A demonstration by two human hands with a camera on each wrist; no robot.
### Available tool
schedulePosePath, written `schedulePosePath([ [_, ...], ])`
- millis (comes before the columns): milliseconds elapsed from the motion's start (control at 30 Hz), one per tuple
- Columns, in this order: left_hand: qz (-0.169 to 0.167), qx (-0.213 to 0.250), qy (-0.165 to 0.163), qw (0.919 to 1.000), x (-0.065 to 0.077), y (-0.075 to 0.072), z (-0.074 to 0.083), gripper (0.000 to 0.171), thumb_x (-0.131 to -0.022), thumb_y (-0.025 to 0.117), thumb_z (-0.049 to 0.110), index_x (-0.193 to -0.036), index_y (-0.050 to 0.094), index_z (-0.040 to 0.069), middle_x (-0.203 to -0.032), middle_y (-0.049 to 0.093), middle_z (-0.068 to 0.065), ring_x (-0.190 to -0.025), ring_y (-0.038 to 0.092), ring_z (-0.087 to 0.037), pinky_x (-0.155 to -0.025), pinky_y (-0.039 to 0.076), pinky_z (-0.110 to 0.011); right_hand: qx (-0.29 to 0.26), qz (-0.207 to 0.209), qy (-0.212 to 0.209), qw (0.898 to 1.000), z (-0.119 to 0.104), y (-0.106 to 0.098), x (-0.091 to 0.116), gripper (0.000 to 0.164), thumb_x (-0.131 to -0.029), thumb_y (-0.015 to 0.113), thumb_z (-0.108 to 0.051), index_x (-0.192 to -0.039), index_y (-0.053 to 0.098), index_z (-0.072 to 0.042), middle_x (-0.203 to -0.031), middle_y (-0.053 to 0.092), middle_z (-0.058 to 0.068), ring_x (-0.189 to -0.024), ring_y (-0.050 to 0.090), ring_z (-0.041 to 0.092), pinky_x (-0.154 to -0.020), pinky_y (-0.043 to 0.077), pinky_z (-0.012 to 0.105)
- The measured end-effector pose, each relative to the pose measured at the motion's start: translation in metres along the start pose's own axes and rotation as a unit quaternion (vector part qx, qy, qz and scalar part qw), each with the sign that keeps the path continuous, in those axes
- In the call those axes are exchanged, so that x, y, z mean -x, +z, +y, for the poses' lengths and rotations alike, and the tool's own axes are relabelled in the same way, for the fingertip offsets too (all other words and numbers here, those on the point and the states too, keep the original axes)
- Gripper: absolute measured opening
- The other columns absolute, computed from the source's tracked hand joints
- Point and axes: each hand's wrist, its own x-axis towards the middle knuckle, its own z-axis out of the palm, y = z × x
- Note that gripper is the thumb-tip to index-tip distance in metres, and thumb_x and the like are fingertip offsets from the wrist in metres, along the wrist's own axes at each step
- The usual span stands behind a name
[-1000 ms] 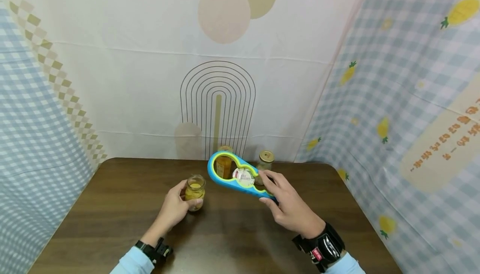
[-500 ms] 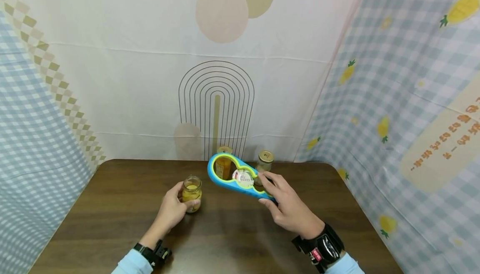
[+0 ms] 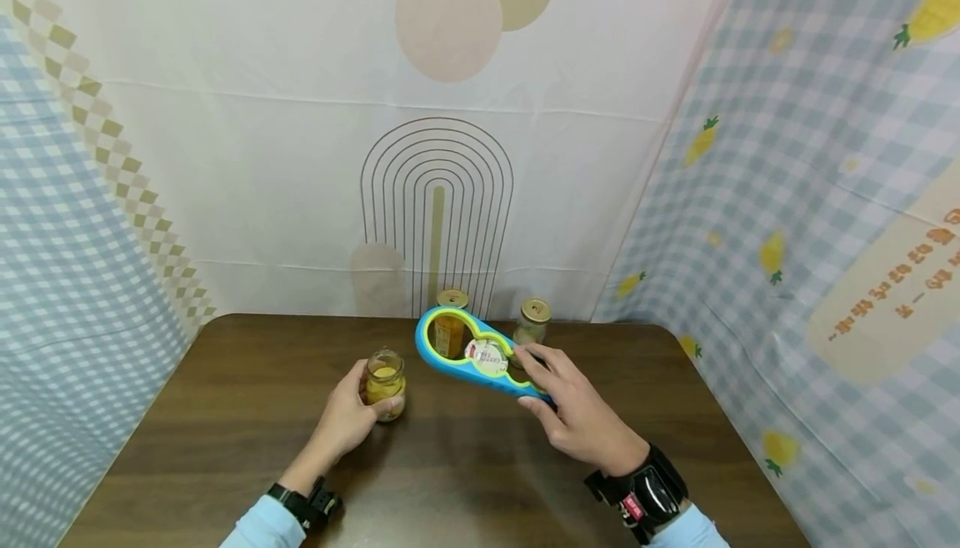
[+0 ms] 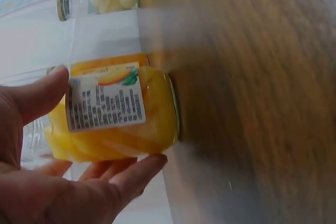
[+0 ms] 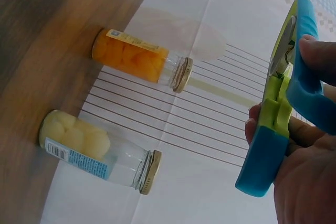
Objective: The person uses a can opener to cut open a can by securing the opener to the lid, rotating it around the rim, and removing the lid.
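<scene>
My left hand [image 3: 348, 414] grips a small glass jar [image 3: 386, 389] of yellow fruit pieces, its mouth uncovered and roughly upright. In the left wrist view a printed white label [image 4: 105, 98] faces the camera, with thumb and fingers around the jar. Whether its base touches the table cannot be told. My right hand [image 3: 577, 410] holds a blue and green jar opener [image 3: 461, 369] by its right end, above the table. A round disc [image 3: 487, 356], white with print and seemingly a jar lid, sits in the opener's middle opening.
Behind the opener stand two lidded jars at the back of the brown table [image 3: 247, 431]: one with orange fruit [image 5: 131, 59], one with pale round fruit [image 5: 79, 137]. Patterned cloth [image 3: 285, 173] hangs directly behind, with checked cloth on both sides.
My left hand and the fruit jar have shifted slightly to the left. The right hand keeps its hold on the jar opener, almost still.
</scene>
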Motion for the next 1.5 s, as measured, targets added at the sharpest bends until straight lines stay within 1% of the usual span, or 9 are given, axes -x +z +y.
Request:
schedulePosePath([
  [200,-0.023,0.042,-0.016,0.9987,-0.003,-0.006,-0.006,0.056,-0.092,0.086,0.024,-0.140,0.058,0.017,-0.137,0.068,-0.014,-0.125,0.066,-0.032,-0.096,0.060,-0.046,-0.013,-0.005,0.013,1.000,-0.001,0.004,-0.002,0.072,-0.106,0.068,-0.021,-0.169,0.033,-0.019,-0.160,0.048,0.010,-0.144,0.051,0.027,-0.110,0.053,0.053],
  [400,-0.032,0.049,-0.022,0.9980,-0.006,-0.008,-0.007,0.057,-0.092,0.086,0.025,-0.140,0.058,0.018,-0.135,0.068,-0.012,-0.122,0.066,-0.029,-0.093,0.060,-0.042,-0.024,-0.007,0.023,0.999,0.002,0.006,-0.004,0.069,-0.106,0.068,-0.020,-0.167,0.037,-0.018,-0.160,0.049,0.008,-0.145,0.051,0.025,-0.111,0.052,0.053],
  [533,-0.023,0.045,-0.030,0.9983,-0.011,-0.007,-0.007,0.056,-0.093,0.086,0.027,-0.140,0.056,0.018,-0.135,0.067,-0.011,-0.122,0.066,-0.029,-0.094,0.059,-0.042,-0.029,-0.002,0.026,0.999,0.004,0.007,-0.005,0.069,-0.105,0.070,-0.019,-0.166,0.039,-0.017,-0.160,0.049,0.008,-0.145,0.051,0.025,-0.111,0.053,0.052],
  [733,-0.005,0.034,-0.040,0.9986,-0.023,-0.005,-0.006,0.057,-0.095,0.084,0.025,-0.142,0.053,0.017,-0.139,0.064,-0.015,-0.128,0.063,-0.033,-0.100,0.056,-0.047,-0.038,-0.001,0.024,0.999,0.004,0.007,-0.002,0.069,-0.105,0.070,-0.019,-0.167,0.038,-0.020,-0.161,0.048,0.009,-0.146,0.051,0.027,-0.111,0.053,0.054],
  [967,0.019,0.031,-0.026,0.9990,-0.034,0.001,-0.005,0.060,-0.095,0.084,0.028,-0.143,0.051,0.016,-0.141,0.064,-0.018,-0.130,0.062,-0.037,-0.104,0.054,-0.053,-0.029,0.001,0.042,0.999,0.007,0.003,0.006,0.070,-0.104,0.071,-0.019,-0.166,0.039,-0.020,-0.160,0.049,0.009,-0.145,0.052,0.028,-0.110,0.053,0.055],
  [1100,0.034,0.022,-0.027,0.9988,-0.038,0.002,-0.005,0.060,-0.096,0.083,0.028,-0.143,0.049,0.016,-0.141,0.064,-0.017,-0.129,0.063,-0.037,-0.102,0.054,-0.053,-0.027,-0.003,0.047,0.999,0.009,0.001,0.009,0.070,-0.104,0.072,-0.019,-0.166,0.039,-0.021,-0.161,0.049,0.009,-0.145,0.052,0.028,-0.110,0.053,0.055],
  [1233,0.043,0.016,-0.021,0.9987,-0.047,0.003,-0.004,0.059,-0.096,0.083,0.029,-0.142,0.048,0.016,-0.141,0.065,-0.016,-0.127,0.064,-0.037,-0.101,0.054,-0.054,-0.028,-0.002,0.049,0.998,0.009,0.002,0.012,0.070,-0.103,0.072,-0.019,-0.166,0.040,-0.021,-0.160,0.050,0.009,-0.145,0.052,0.028,-0.110,0.053,0.055],
  [1333,0.043,0.019,-0.023,0.9986,-0.054,0.004,-0.003,0.062,-0.096,0.082,0.030,-0.144,0.047,0.016,-0.143,0.064,-0.016,-0.129,0.062,-0.038,-0.105,0.053,-0.056,-0.029,-0.004,0.052,0.998,0.010,0.003,0.014,0.070,-0.104,0.072,-0.018,-0.166,0.040,-0.021,-0.160,0.050,0.009,-0.145,0.052,0.028,-0.109,0.053,0.055],
  [1500,0.049,0.032,-0.030,0.9979,-0.066,0.004,-0.006,0.067,-0.097,0.081,0.027,-0.150,0.043,0.013,-0.148,0.060,-0.020,-0.134,0.058,-0.040,-0.112,0.049,-0.061,-0.032,0.000,0.058,0.998,0.010,0.003,0.018,0.071,-0.104,0.071,-0.017,-0.166,0.039,-0.023,-0.160,0.050,0.007,-0.146,0.052,0.027,-0.109,0.053,0.056],
])
